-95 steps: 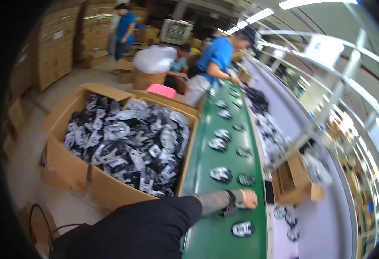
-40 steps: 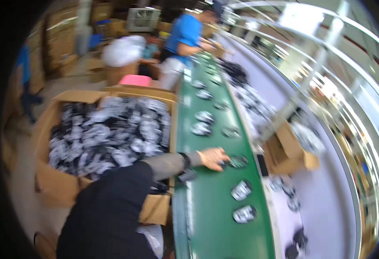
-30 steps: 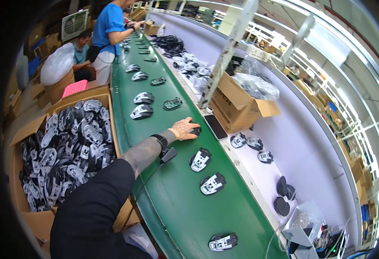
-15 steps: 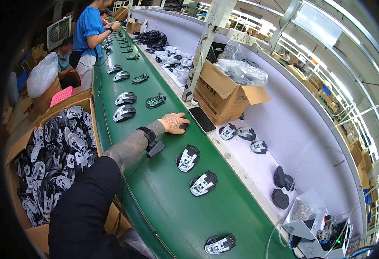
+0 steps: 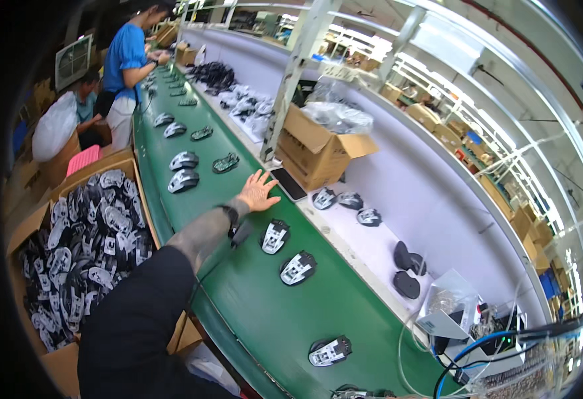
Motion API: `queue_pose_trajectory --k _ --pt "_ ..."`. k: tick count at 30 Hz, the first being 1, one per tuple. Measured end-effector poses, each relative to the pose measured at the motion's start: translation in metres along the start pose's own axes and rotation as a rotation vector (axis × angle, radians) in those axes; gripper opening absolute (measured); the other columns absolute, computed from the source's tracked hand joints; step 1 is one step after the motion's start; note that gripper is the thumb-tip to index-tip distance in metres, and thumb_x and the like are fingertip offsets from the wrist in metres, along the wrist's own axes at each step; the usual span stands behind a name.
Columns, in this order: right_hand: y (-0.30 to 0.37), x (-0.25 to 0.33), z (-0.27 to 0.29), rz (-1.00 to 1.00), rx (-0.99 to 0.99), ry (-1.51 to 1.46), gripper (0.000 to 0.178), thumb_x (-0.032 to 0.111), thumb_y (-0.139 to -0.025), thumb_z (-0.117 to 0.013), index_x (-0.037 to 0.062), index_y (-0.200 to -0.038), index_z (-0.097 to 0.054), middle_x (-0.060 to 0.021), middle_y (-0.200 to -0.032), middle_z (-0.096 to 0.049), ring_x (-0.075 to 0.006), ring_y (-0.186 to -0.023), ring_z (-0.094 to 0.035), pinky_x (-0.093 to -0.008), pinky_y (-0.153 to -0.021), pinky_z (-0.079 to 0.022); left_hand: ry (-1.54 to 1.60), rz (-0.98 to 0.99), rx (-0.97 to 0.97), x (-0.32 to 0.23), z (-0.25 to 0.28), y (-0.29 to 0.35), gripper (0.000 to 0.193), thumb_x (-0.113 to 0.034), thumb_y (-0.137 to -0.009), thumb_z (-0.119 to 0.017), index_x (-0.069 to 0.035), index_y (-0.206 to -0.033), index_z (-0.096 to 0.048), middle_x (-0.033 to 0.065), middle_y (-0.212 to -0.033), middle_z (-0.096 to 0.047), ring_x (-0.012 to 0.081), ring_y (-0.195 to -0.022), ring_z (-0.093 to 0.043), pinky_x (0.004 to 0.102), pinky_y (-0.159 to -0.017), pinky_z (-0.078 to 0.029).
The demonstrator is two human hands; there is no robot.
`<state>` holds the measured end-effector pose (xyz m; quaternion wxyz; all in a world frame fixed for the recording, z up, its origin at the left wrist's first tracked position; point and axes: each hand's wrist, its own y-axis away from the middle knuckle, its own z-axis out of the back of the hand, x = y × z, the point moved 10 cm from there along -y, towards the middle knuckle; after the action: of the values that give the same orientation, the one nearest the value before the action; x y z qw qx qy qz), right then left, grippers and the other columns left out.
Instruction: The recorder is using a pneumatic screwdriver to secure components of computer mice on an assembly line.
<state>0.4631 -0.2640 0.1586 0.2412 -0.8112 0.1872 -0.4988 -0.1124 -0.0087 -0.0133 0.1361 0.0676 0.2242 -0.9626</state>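
My left hand [image 5: 258, 193] reaches over the green conveyor belt [image 5: 232, 292] with its fingers spread and nothing in them. A black wristband with a dark block [image 5: 237, 229] is on that wrist. Just beyond the fingertips lies a dark phone [image 5: 289, 184] on the ledge. On the near side of the hand are open computer mouse shells, black with white inner frames: one [image 5: 275, 237] closest, another [image 5: 298, 268] beyond it, a third [image 5: 330, 351] lower down. Past the hand lie grey-topped mouse shells [image 5: 183, 180] and a green circuit board [image 5: 226, 163]. My right hand is out of view.
A carton [image 5: 146, 193] full of mouse shells stands left of the belt. On the ledge are an open cardboard box [image 5: 318, 149], more mouse parts [image 5: 369, 217] and a wired device [image 5: 504, 339] with tubes. A person in blue [image 5: 126, 60] works farther along.
My left hand has opened, fingers spreading; the dark piece under them no longer shows. The view has shifted, bringing cables and another mouse part into the lower edge.
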Motion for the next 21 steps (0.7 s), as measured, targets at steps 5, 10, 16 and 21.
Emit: queue_pose_trajectory --k 5,10,16,21 --pt "0.032 0.024 0.007 -0.020 1.082 -0.561 0.088 0.058 -0.085 -0.047 0.0016 -0.145 -0.016 -0.0306 -0.126 -0.051 -0.0364 -0.112 -0.054 -0.0430 -0.098 -0.037 0.401 -0.343 0.096 -0.204 0.060 0.112 0.050 -0.049 -0.081 -0.060 -0.013 -0.116 -0.059 0.0225 -0.125 -0.050 0.0422 -0.117 -0.046 0.0451 -0.098 -0.041" --pt "0.036 0.051 0.019 0.074 -0.152 0.164 0.048 0.036 -0.084 -0.067 0.0008 -0.108 -0.045 -0.0072 -0.063 -0.050 -0.0162 -0.053 -0.047 -0.0272 -0.048 -0.041 0.161 -0.328 0.058 -0.219 0.017 0.172 0.059 -0.045 -0.078 -0.063 -0.014 -0.127 -0.053 0.0219 -0.139 -0.039 0.0430 -0.131 -0.031 0.0501 -0.106 -0.032" --pt "0.045 0.056 0.030 0.043 -0.120 0.008 0.049 0.034 -0.085 -0.066 0.0053 -0.119 -0.044 -0.0065 -0.069 -0.054 -0.0156 -0.058 -0.047 -0.0279 -0.052 -0.039 0.170 -0.422 0.292 -0.219 0.008 0.166 0.067 -0.031 -0.077 -0.065 -0.018 -0.137 -0.040 0.0280 -0.141 -0.030 0.0465 -0.120 -0.043 0.0512 -0.101 -0.038" --pt "0.038 0.053 0.032 0.068 -0.080 0.141 0.050 0.035 -0.085 -0.067 0.0034 -0.116 -0.044 -0.0059 -0.063 -0.052 -0.0150 -0.050 -0.045 -0.0267 -0.046 -0.038 0.124 -0.315 0.588 -0.242 0.005 0.163 0.069 -0.029 -0.077 -0.065 -0.016 -0.139 -0.038 0.0292 -0.140 -0.029 0.0472 -0.109 -0.051 0.0560 -0.088 -0.046"
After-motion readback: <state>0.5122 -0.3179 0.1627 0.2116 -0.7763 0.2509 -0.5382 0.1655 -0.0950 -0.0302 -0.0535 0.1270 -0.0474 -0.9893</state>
